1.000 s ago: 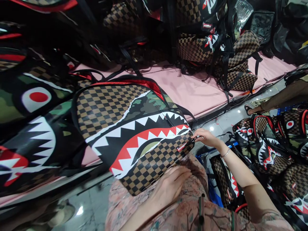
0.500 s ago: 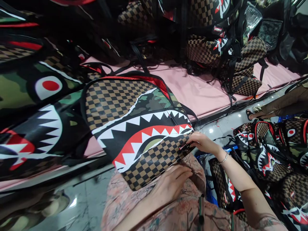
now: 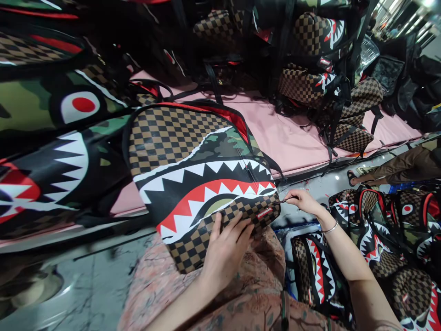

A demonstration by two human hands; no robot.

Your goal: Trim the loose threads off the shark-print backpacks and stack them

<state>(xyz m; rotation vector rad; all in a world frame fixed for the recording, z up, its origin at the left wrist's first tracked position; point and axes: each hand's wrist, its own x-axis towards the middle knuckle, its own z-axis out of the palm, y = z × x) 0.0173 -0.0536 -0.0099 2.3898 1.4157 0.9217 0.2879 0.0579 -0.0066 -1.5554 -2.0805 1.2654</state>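
Over the table's (image 3: 275, 138) near edge, the left hand (image 3: 227, 248) lies spread on a backpack (image 3: 206, 179); the right hand (image 3: 303, 202) pinches possibly a zip pull (image 3: 284, 201).

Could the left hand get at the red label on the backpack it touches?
Probably yes: the left hand rests on the backpack near the red label, and nothing visible covers it or blocks the way.

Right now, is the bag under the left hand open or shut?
The bag is open along its far edge, where red lining shows. How far around the opening runs, I cannot tell.
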